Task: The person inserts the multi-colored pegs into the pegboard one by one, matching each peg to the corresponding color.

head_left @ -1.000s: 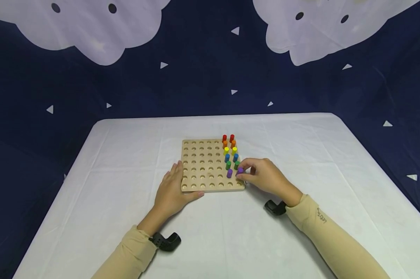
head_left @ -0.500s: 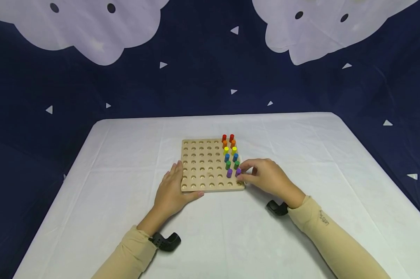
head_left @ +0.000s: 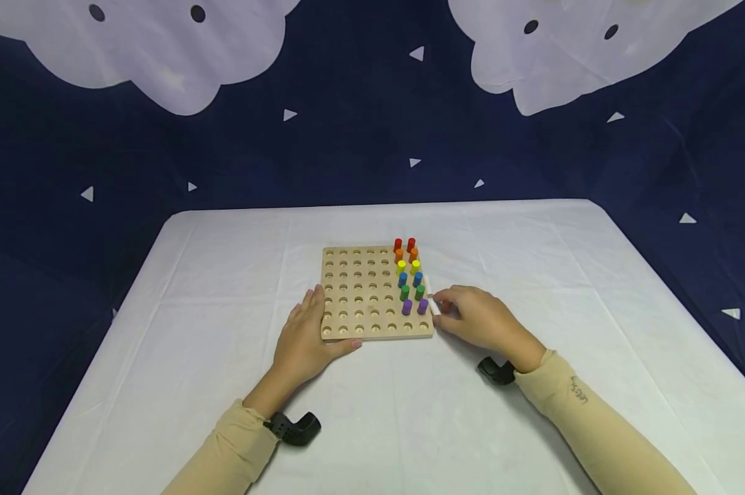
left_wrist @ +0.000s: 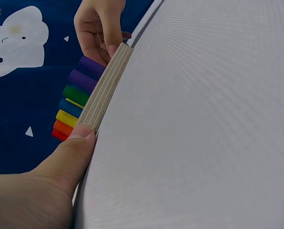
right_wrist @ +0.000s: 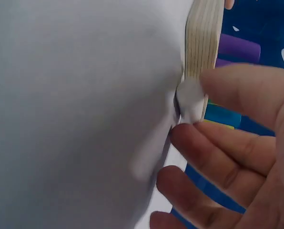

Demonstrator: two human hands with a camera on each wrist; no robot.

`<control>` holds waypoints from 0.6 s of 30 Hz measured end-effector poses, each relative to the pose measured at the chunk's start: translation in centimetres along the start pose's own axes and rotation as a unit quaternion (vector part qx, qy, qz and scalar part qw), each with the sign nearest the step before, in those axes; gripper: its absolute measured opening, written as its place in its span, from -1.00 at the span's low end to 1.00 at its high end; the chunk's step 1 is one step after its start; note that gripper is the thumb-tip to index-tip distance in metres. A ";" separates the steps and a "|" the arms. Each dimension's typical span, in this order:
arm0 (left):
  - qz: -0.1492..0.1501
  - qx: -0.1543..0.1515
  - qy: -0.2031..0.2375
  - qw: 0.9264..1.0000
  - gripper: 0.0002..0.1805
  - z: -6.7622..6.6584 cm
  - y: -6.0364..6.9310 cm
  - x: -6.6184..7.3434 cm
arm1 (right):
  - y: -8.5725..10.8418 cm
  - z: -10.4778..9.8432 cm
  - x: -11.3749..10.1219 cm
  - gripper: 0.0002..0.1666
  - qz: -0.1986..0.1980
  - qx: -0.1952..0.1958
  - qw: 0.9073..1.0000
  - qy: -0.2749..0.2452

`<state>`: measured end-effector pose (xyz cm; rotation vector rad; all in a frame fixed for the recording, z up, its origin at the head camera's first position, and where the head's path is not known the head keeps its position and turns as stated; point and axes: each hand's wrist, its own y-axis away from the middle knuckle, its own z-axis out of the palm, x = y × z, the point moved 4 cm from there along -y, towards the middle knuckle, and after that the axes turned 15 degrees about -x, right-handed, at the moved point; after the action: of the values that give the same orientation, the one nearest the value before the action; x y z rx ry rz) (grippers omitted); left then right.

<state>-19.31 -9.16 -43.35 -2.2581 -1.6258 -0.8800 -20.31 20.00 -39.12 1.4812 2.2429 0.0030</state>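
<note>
A wooden pegboard (head_left: 358, 309) lies on the white-covered table. Pairs of red, orange, yellow, blue, green and purple pegs stand in its two right columns. The nearest right purple peg (head_left: 423, 307) stands upright in its hole. My left hand (head_left: 304, 340) rests along the board's left side with straight fingers, its thumb (left_wrist: 82, 136) against the front edge. Beside the board's right edge, my right hand (head_left: 480, 320) pinches a white peg (right_wrist: 190, 98) between thumb and index finger. In the right wrist view its other fingers are loosely bent.
Another white piece (head_left: 428, 284) lies close to the board's right edge, partly hard to make out against the cloth. Several holes (head_left: 359, 300) fill the board's left part. The white tablecloth (head_left: 372, 426) surrounds the board, with a dark blue backdrop (head_left: 347, 158) behind.
The right hand has let go of the purple peg, now upright in its hole, and moved slightly right to a white peg beside the board. The left hand has stayed in place.
</note>
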 end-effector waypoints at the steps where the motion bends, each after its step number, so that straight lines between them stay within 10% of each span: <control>1: 0.000 0.000 0.000 1.000 0.39 0.0 0.0 0.0 | 0.0 0.0 -0.1 -0.58 0.002 0.001 1.000 0.008; 18: -0.005 -0.003 0.000 1.000 0.41 0.0 -0.1 0.0 | 0.8 -1.1 1.2 -0.75 0.003 0.021 0.998 0.064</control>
<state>-19.36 -9.14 -43.37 -2.2569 -1.6376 -0.8882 -20.37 21.68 -38.39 1.5495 2.3534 0.0533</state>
